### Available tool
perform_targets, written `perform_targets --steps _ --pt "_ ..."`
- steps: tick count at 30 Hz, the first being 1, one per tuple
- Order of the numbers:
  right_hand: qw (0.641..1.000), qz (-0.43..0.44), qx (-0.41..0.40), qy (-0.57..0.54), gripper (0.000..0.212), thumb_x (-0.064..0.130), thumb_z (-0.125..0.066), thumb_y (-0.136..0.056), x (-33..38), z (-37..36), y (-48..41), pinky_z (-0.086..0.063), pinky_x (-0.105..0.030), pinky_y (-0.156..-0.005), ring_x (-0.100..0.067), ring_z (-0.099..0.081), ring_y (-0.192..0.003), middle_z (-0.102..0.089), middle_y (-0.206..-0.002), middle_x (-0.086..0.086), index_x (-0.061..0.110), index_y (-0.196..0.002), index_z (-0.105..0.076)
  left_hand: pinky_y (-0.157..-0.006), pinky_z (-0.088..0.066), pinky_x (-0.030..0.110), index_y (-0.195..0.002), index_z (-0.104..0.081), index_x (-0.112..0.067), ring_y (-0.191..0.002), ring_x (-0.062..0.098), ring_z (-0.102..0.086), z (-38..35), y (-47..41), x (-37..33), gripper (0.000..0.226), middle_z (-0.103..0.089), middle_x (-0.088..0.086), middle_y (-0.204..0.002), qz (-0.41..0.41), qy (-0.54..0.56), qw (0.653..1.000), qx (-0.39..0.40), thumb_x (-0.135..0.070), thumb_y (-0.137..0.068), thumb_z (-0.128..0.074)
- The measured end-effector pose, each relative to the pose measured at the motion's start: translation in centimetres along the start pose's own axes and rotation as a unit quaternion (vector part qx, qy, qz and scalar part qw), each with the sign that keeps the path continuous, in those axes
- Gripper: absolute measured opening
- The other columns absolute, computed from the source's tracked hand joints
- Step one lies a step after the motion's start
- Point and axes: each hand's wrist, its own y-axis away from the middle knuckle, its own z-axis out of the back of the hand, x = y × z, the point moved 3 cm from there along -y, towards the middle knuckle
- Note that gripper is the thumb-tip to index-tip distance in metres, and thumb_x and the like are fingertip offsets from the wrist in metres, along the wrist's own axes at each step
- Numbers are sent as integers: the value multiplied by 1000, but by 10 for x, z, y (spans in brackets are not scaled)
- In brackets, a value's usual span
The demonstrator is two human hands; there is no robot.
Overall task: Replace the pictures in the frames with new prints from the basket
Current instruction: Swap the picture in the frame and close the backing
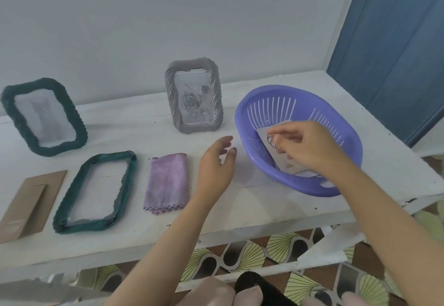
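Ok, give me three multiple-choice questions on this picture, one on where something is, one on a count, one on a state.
1. Where does the purple cloth lie?
A. In the basket
B. On the table, between the flat green frame and the left hand
C. On the grey frame

2. How many picture frames are on the table?
A. Two
B. Three
C. Five

3. What is the right hand doing?
A. Pinching a print inside the basket
B. Resting flat on the table
C. Holding the cloth

Answers:
1 B: it lies beside the flat green frame, with the left hand on its other side.
2 B: two green, one grey.
3 A: its fingers grip the print in the basket.
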Motion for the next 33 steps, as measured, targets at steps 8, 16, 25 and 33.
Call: perform_targets --steps 8,16,25,33 --pt "923 -177 98 328 53 23 -70 -77 -37 14 -29 -37 -27 -68 -25 -51 -90 -59 -111 -9 13 -123 -48 -91 -47 24 -131 -48 -32 -116 5 -50 -5 6 -18 51 -53 -12 -129 -46 54 993 92 -37 -83 -65" --pt "917 -220 61 328 54 5 -72 -72 -41 13 -30 -36 -28 -50 -27 -55 -73 -51 -83 -8 4 -115 -40 -93 -50 35 -127 -50 -39 -115 7 -51 -4 5 -17 54 -55 -10 -126 -32 76 992 97 -46 -76 -67" --pt "962 -102 -90 237 31 1 -54 -81 -30 29 -25 -39 -32 -64 -30 -51 -84 -60 -96 -14 6 -111 -47 -99 -41 25 -128 -48 -36 -117 3 -45 1 5 -23 54 -49 -13 -130 -63 33 995 69 -37 -78 -70" --pt "956 107 -227 152 36 9 -56 -84 9 29 7 -44 -30 -63 -24 -59 -71 -65 -72 0 14 -118 -45 -97 -42 27 -117 -53 -33 -116 7 -51 12 6 -69 31 -57 -15 -122 -153 73 985 36 -19 -90 -58"
